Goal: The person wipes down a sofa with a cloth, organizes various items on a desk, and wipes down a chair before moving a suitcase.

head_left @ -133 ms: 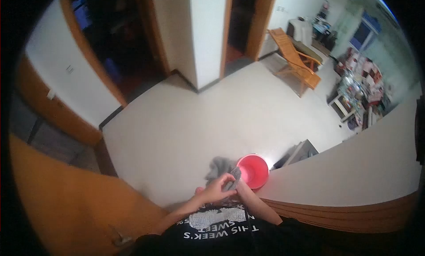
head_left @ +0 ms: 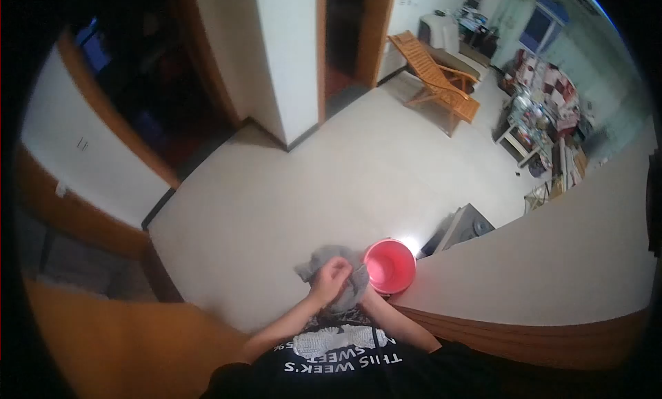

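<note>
A crumpled grey cloth [head_left: 331, 256] hangs in front of my body, just left of a pink-red bucket [head_left: 390, 266] on the floor. My left hand [head_left: 331, 280] lies against the cloth with its fingers closed on it. My right hand [head_left: 363, 293] is at the cloth's right side, close to the bucket's rim; the cloth covers its fingers. The inside of the bucket looks bright, and what it may contain cannot be made out.
A grey box-like object [head_left: 465, 228] stands right of the bucket by a low wall [head_left: 552, 261]. Farther off are a wooden reclining chair [head_left: 434, 75] and a cluttered table [head_left: 527, 126]. An orange-brown door [head_left: 117, 344] is at the lower left.
The view has turned slightly to the right. My left hand has shifted a little left and up, and the cloth now looks more spread out between my hands.
</note>
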Action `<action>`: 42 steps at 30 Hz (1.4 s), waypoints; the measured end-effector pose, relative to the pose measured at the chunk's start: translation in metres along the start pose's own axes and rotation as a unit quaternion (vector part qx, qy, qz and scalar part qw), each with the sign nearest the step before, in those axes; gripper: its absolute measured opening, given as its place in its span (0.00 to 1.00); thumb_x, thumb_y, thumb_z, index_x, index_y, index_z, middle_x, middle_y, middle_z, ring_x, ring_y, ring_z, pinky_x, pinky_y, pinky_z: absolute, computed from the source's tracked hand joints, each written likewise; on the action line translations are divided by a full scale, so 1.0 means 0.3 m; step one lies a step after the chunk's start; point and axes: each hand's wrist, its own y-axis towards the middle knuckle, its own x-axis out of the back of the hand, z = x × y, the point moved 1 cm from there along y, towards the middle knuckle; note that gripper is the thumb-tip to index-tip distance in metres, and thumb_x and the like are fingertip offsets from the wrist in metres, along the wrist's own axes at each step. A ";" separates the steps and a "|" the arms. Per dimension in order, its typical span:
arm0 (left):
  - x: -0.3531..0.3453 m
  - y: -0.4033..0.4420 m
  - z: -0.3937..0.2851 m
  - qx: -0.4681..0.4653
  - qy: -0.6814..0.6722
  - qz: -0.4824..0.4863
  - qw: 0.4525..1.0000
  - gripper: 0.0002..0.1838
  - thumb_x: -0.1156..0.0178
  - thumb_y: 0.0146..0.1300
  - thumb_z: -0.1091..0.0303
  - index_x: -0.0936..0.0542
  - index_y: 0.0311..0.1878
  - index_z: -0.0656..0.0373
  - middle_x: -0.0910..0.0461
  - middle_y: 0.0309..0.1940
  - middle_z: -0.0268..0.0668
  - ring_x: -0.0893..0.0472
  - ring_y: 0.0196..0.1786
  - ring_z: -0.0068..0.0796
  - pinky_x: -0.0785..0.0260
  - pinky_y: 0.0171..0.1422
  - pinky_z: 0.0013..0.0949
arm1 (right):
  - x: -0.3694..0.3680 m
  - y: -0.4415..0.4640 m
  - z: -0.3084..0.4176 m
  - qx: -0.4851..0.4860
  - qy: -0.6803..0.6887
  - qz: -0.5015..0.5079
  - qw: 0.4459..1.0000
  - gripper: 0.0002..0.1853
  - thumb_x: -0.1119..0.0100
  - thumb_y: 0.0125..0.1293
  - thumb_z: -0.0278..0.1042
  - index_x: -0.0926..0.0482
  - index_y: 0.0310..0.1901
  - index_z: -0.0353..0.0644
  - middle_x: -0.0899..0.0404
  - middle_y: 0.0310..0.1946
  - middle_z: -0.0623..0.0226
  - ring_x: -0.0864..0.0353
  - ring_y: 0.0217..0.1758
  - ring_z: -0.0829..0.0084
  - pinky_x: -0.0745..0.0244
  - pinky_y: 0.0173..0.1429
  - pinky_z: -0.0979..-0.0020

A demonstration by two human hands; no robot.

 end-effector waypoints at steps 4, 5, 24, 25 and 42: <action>0.213 0.241 -0.252 -0.182 0.336 -0.063 0.922 0.07 0.44 0.66 0.65 0.27 0.36 0.57 0.23 0.27 0.34 0.25 0.24 0.25 0.35 0.28 0.30 | -0.198 0.424 -0.019 0.113 -0.136 -0.012 0.984 0.22 0.54 0.72 0.48 0.31 0.59 0.42 0.25 0.54 0.64 0.24 0.55 0.69 0.26 0.60 0.66; 0.219 0.308 -0.275 -0.231 0.449 -0.068 0.861 0.06 0.46 0.66 0.66 0.27 0.36 0.58 0.22 0.30 0.35 0.22 0.29 0.30 0.33 0.31 0.33 | -0.199 0.484 0.010 0.130 -0.139 -0.035 0.981 0.22 0.54 0.72 0.48 0.32 0.60 0.42 0.26 0.55 0.64 0.25 0.56 0.69 0.27 0.60 0.66; 0.116 1.439 -0.618 0.010 -0.082 -0.070 0.994 0.30 0.38 0.61 0.69 0.36 0.64 0.63 0.28 0.57 0.40 0.27 0.60 0.32 0.33 0.61 0.35 | -0.471 1.241 1.029 0.293 -0.903 -0.249 0.192 0.32 0.52 0.61 0.46 0.38 0.67 0.46 0.40 0.68 0.53 0.44 0.73 0.55 0.56 0.75 0.50; 0.102 1.502 -0.630 0.008 -0.086 -0.069 0.994 0.30 0.38 0.61 0.69 0.36 0.64 0.63 0.28 0.57 0.40 0.27 0.60 0.32 0.33 0.61 0.35 | -0.468 1.242 1.080 0.292 -0.904 -0.248 0.188 0.32 0.52 0.61 0.46 0.38 0.67 0.46 0.40 0.68 0.53 0.44 0.73 0.55 0.56 0.75 0.50; -0.339 2.706 -0.713 -0.089 0.249 0.362 0.894 0.34 0.48 0.65 0.41 0.31 0.59 0.64 0.28 0.57 0.49 0.29 0.60 0.42 0.38 0.65 0.39 | -0.566 1.268 2.197 0.546 -0.558 -0.293 0.552 0.24 0.55 0.72 0.44 0.30 0.61 0.36 0.28 0.59 0.58 0.28 0.62 0.60 0.35 0.65 0.63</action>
